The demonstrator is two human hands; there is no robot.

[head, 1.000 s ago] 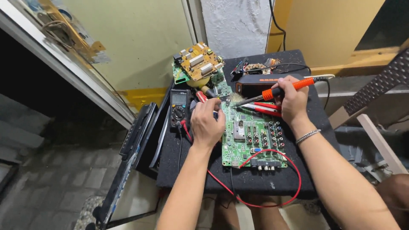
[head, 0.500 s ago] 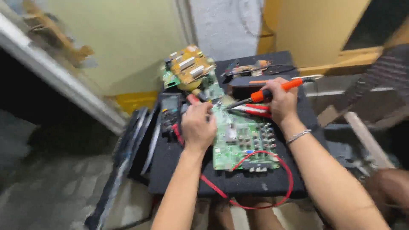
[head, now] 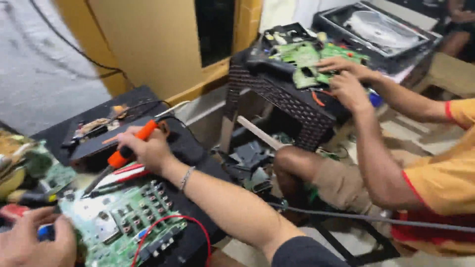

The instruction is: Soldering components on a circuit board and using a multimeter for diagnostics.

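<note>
My right hand grips an orange-handled soldering iron, its tip pointing down toward the upper left part of a green circuit board. My left hand rests at the board's left edge, with something small and blue under its fingers; whether it grips it is unclear. A red wire loops over the board's near right corner. The board lies on a black table.
A co-worker in an orange shirt sits at right, both hands on green boards on a dark woven stool. Another green and yellow board lies at far left. A black cable crosses the floor.
The view has swung to the right, bringing the co-worker and the stool into sight. My hands stay on the board and the soldering iron, now at the lower left.
</note>
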